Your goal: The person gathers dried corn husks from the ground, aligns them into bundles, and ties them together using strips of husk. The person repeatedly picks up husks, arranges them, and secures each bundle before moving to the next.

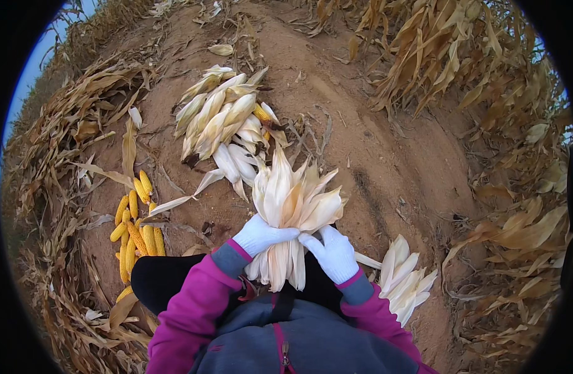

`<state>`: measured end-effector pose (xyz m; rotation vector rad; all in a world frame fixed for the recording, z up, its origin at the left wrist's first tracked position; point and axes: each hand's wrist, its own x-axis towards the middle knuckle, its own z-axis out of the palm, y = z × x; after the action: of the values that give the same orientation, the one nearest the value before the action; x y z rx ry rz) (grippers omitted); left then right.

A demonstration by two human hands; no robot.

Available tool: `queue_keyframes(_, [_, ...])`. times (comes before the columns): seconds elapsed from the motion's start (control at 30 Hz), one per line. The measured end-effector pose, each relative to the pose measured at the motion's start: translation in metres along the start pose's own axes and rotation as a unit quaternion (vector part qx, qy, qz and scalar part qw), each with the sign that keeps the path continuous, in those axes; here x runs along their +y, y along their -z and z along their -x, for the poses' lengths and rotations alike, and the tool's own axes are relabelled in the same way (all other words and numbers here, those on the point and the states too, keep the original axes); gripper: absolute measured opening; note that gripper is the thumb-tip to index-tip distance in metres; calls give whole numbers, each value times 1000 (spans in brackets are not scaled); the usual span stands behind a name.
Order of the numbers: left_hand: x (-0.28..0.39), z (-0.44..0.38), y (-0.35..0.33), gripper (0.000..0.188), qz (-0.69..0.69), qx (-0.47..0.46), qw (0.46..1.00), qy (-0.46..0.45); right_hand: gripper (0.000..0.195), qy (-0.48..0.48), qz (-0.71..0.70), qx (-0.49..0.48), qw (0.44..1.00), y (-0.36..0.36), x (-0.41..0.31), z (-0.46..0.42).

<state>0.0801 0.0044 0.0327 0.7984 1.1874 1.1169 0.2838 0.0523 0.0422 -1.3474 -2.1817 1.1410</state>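
Both my hands, in white knit gloves, meet at the middle of a bundle of dry corn husks [293, 196] in front of my lap. My left hand [266, 234] grips the bundle from the left. My right hand [332, 252] holds its right side, thumb towards the other thumb. The husks fan out above and below the hands; their underside is hidden. Beyond the bundle lies a pile of corn ears in pale husks [225, 112], with some yellow kernels showing. Husked yellow corn cobs [136, 238] are heaped to the left. Loose pale husks [401, 280] lie by my right forearm.
Bare reddish soil [324, 103] lies around the pile. Dry corn stalks and leaves [80, 112] run along the left side. More dry corn leaves [427, 51] hang at the upper right and spread down the right edge. My bent knee in black [167, 283] is beside the cobs.
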Motion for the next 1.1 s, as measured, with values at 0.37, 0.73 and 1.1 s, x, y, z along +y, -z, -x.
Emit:
queue_keyframes(0.37, [-35,-19,-11,96,-304,86,949,-20,57,-81,-100,252,959,45,85,-81])
queue_keyframes(0.73, [-32,-5,-13,87,-284,109,953,-5,34,166,134,52,976,52,25,-75])
queue_keyframes(1.1, [-34,-6,-6,88,-244,106,964,-1,14,101,-75,143,982,52,39,-86])
